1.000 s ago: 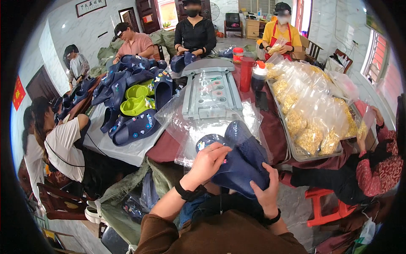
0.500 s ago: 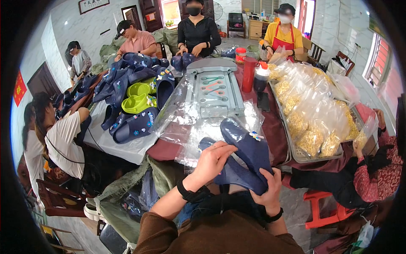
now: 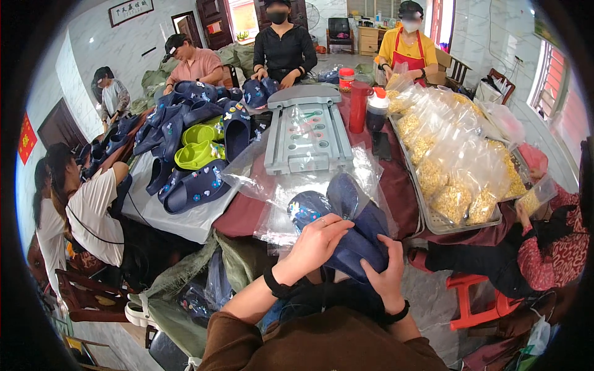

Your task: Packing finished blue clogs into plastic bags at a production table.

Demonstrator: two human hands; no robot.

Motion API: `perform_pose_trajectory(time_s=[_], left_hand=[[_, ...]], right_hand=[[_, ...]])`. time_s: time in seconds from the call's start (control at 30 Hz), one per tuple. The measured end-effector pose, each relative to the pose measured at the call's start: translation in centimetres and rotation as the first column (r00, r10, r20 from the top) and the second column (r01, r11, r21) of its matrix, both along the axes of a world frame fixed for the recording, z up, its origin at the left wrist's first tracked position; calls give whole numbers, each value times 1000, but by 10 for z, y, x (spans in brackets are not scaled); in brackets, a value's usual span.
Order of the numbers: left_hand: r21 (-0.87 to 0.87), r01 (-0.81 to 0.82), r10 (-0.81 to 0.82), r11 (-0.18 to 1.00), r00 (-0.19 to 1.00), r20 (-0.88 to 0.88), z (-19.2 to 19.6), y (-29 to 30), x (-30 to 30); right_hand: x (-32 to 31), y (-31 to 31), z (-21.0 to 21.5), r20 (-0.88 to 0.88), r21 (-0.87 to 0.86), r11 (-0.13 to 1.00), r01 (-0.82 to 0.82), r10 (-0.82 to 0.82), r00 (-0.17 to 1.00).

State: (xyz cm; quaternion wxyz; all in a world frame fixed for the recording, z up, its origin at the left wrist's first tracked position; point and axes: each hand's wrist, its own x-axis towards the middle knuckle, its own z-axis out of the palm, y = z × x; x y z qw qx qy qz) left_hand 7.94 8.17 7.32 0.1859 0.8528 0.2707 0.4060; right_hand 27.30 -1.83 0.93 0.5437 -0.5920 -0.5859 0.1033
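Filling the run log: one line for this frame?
left hand: on navy clogs | right hand: gripping clogs from below | clear bags under

Bright daylight enters through the window [image 3: 552, 80] on the right and the far doorway [image 3: 240, 13], both overexposed. Focus is sharp centrally; fisheye distortion bends edges, and a black vignette rings the frame.

Two lime-green clogs [image 3: 199, 145] lie among a heap of navy clogs [image 3: 185, 117] too tangled to count. One grey tray [image 3: 307, 133], one red bottle [image 3: 357, 106]. Two navy clogs [image 3: 352, 229] in hand. Five other people sit around.
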Motion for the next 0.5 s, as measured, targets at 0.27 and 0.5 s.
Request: perform_pose_trajectory(time_s=[0.27,0.5], left_hand=[[-238,-462,519,854,785,338,-60,19,-55],[-882,34,490,471,821,293,-114,29,-77]], right_hand=[[0,2,0,59,-29,999,33,-31,998],[-2,4,-3,-36,-39,999,7,-9,999]])
